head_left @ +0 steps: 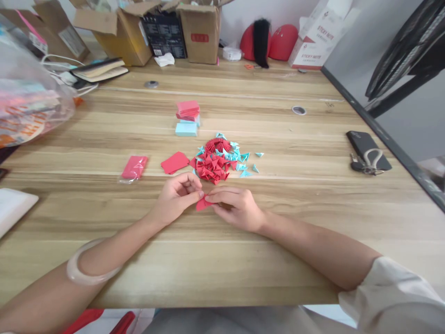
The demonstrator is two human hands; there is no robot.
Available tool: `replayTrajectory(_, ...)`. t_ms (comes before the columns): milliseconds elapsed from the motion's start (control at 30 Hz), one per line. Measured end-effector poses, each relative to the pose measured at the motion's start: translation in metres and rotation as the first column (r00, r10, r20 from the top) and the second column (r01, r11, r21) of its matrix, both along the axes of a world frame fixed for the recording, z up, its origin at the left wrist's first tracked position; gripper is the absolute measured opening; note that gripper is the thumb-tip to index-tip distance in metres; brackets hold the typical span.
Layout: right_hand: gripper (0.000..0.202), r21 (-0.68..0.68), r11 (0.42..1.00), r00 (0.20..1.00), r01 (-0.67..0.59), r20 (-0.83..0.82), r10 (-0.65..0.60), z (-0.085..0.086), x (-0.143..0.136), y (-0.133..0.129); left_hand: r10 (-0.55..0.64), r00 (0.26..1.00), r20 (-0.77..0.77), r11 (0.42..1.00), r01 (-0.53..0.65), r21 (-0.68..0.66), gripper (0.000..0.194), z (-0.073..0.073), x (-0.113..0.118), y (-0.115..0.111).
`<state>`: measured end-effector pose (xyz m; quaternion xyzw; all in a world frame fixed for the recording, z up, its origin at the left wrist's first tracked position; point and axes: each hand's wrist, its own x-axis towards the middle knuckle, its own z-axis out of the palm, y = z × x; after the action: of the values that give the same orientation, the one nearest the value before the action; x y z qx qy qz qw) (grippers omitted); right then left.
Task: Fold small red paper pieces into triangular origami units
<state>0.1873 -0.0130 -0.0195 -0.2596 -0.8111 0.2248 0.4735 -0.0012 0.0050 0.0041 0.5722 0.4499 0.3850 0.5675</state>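
Note:
Between my hands, low over the wooden table [222,260], is a small folded red paper piece [203,202]. My left hand [179,195] pinches its upper left side with thumb and curled fingers. On its right side, my right hand [238,204] grips it with fingers and thumb. Just beyond lies a pile of red folded pieces [212,167], with light blue folded pieces [243,157] around its right side. A red pleated ring [218,144] rests at the back of the pile. Flat red paper sheets [174,163] lie to the left.
A wrapped red paper pack [134,167] sits further left. Stacked red packs [188,109] and a blue stack [186,129] stand behind. Keys lie on a black case [368,150] at right. Cardboard boxes [200,37] line the back; a plastic bag [31,93] is at left.

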Motion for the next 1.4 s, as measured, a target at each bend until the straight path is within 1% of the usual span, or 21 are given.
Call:
replayTrajectory(67,0.021,-0.110,0.993,0.999,-0.050,-0.019,0.048,0.003,0.002,0.000,0.017,1.000,-0.011,1.000,-0.017,0.006,0.021,0.002,0.001,-0.001)
replayTrajectory(133,0.025,-0.281,0.955,0.995,-0.091,-0.070,0.075,0.006,0.003,0.000,0.032,0.999,-0.019,0.999,-0.032,0.023,0.020,0.004,0.002,-0.002)
replayTrajectory(167,0.024,-0.390,0.916,0.993,-0.094,-0.105,0.057,0.007,0.003,0.000,0.036,0.999,-0.020,0.999,-0.036,0.030,0.020,0.005,0.002,-0.002)
replayTrajectory(233,0.022,-0.596,0.798,0.988,-0.094,-0.157,-0.001,0.008,0.002,0.002,0.038,0.999,-0.018,0.998,-0.037,0.044,0.020,0.007,0.003,-0.003)
replayTrajectory(300,0.027,-0.729,0.675,0.984,-0.115,-0.177,-0.023,0.009,0.000,0.004,0.021,1.000,-0.011,0.998,-0.020,0.052,0.021,0.007,0.003,-0.003)
replayTrajectory(367,0.031,-0.795,0.580,0.978,-0.178,-0.209,0.014,0.010,-0.002,0.006,-0.007,1.000,-0.006,0.998,0.008,0.064,0.022,0.007,0.003,-0.002)
replayTrajectory(433,0.031,-0.828,0.505,0.964,-0.243,-0.262,0.036,0.012,-0.002,0.008,-0.019,1.000,-0.009,0.997,0.020,0.071,0.024,0.006,0.003,-0.001)
replayTrajectory(467,0.031,-0.839,0.474,0.957,-0.269,-0.288,0.034,0.013,-0.002,0.009,-0.017,1.000,-0.012,0.997,0.017,0.069,0.025,0.006,0.002,-0.001)
replayTrajectory(533,0.029,-0.850,0.432,0.945,-0.300,-0.326,0.014,0.014,-0.002,0.011,-0.002,1.000,-0.011,0.998,0.002,0.065,0.027,0.005,0.001,0.000)
replayTrajectory(600,0.028,-0.855,0.412,0.937,-0.316,-0.350,-0.008,0.014,-0.001,0.013,0.011,1.000,0.006,0.998,-0.011,0.062,0.027,0.004,0.001,0.000)
replayTrajectory(667,0.028,-0.854,0.404,0.931,-0.328,-0.364,-0.015,0.013,-0.001,0.014,0.016,1.000,0.023,0.998,-0.018,0.065,0.028,0.003,0.000,0.000)
replayTrajectory(800,0.029,-0.855,0.399,0.930,-0.332,-0.368,-0.016,0.013,-0.002,0.015,0.015,1.000,0.009,0.998,-0.016,0.062,0.029,0.002,0.000,0.000)
replayTrajectory(1000,0.025,-0.864,0.401,0.940,-0.304,-0.340,-0.019,0.015,-0.001,0.014,0.013,1.000,0.016,0.998,-0.014,0.054,0.027,0.007,0.002,-0.001)
replayTrajectory(1200,0.027,-0.853,0.431,0.946,-0.296,-0.323,0.011,0.014,-0.003,0.011,0.007,0.998,-0.065,0.993,0.001,0.120,0.021,0.007,0.003,-0.006)
replayTrajectory(1333,0.030,-0.856,0.433,0.951,-0.283,-0.308,0.012,0.014,-0.003,0.011,0.022,0.998,-0.052,0.984,-0.013,0.180,0.023,0.006,0.004,-0.006)
replayTrajectory(1400,0.031,-0.852,0.446,0.954,-0.276,-0.300,0.018,0.014,-0.003,0.010,0.020,0.999,-0.039,0.983,-0.013,0.185,0.023,0.006,0.004,-0.006)
